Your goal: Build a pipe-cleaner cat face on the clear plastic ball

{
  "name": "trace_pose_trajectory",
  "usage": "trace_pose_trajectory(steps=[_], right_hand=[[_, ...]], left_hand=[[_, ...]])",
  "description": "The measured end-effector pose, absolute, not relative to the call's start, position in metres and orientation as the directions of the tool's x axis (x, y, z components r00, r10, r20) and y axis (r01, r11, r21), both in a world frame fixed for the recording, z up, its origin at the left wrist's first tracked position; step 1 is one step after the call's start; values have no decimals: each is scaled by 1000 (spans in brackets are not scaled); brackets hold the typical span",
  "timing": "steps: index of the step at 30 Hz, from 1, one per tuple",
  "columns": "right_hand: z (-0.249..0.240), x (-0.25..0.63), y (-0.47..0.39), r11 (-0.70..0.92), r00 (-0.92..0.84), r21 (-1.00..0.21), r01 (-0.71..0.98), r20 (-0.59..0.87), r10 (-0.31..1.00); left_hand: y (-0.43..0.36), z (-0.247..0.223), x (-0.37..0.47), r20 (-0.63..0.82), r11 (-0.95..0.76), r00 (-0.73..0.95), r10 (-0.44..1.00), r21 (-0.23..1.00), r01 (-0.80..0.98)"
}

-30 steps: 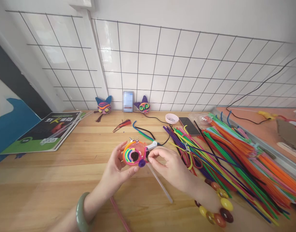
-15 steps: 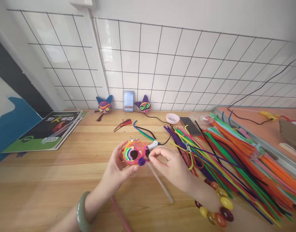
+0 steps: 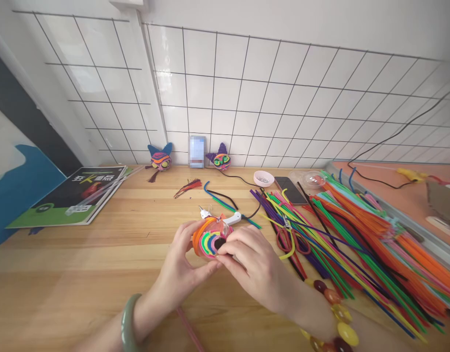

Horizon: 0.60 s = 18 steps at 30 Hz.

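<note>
Between my hands, above the table, is a small craft animal head (image 3: 209, 243) made of coloured pipe cleaners on a clear plastic ball. Orange strands run round its back, and rainbow arcs curve beside a black eye. My left hand (image 3: 183, 256) grips it from the left, fingers behind and thumb underneath. The fingertips of my right hand (image 3: 252, 261) are closed at the black eye and cover the front of the head. Just behind the ball lies a white hot glue gun (image 3: 232, 218), partly hidden, with a cord leading back.
Many pipe cleaners (image 3: 357, 244) spread over the right side, with scissors (image 3: 293, 240) among them. Two finished animal heads, a blue-eared one (image 3: 160, 157) and a purple-eared one (image 3: 220, 157), sit by the wall beside an upright phone (image 3: 196, 151). A pink bowl (image 3: 263, 179) and magazine (image 3: 81, 195) lie farther off.
The head has been turned so its rainbow eye side faces right, and the purple nose is hidden. My right hand has shifted left and now presses at this eye.
</note>
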State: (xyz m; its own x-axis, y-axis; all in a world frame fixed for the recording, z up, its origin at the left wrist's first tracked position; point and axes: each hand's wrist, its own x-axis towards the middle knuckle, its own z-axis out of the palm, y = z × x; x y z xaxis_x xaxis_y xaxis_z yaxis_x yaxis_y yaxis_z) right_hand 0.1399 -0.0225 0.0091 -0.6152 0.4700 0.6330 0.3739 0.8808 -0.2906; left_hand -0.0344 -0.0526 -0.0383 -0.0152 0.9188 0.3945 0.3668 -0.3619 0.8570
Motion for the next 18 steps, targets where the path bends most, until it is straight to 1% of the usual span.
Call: trace_pose_trajectory(steps=[2, 4, 6, 8, 9, 11, 13, 16, 18], right_hand=[[8, 139, -23, 849, -604, -380, 367, 597, 528], [8, 140, -23, 809, -600, -474, 348, 551, 580], [10, 141, -21, 766, -594, -552, 329, 510, 622], [11, 142, -19, 725, -572, -609, 323, 484, 662], [11, 143, -17, 708, -558, -628, 323, 478, 679], [10, 145, -15, 685, -535, -653, 322, 472, 701], [9, 147, -13, 676, -539, -669, 309, 463, 704], [9, 148, -11, 666, -539, -684, 298, 456, 709], [8, 147, -11, 652, -493, -685, 326, 466, 735]], left_hand=[[-53, -39, -35, 398, -365, -14, 917, 854, 371], [-51, -40, -36, 374, -349, -15, 927, 879, 325], [-47, -42, -38, 323, -313, -15, 946, 927, 209], [-41, -44, -40, 263, -262, -27, 964, 965, 28], [-38, -46, -42, 244, -246, -44, 969, 967, -63], [-33, -47, -45, 186, -197, -71, 980, 962, -192], [-30, -47, -47, 129, -144, -70, 989, 949, -281], [-30, -44, -47, 68, -72, -24, 997, 915, -397], [-32, -42, -45, 42, -39, -3, 999, 895, -445]])
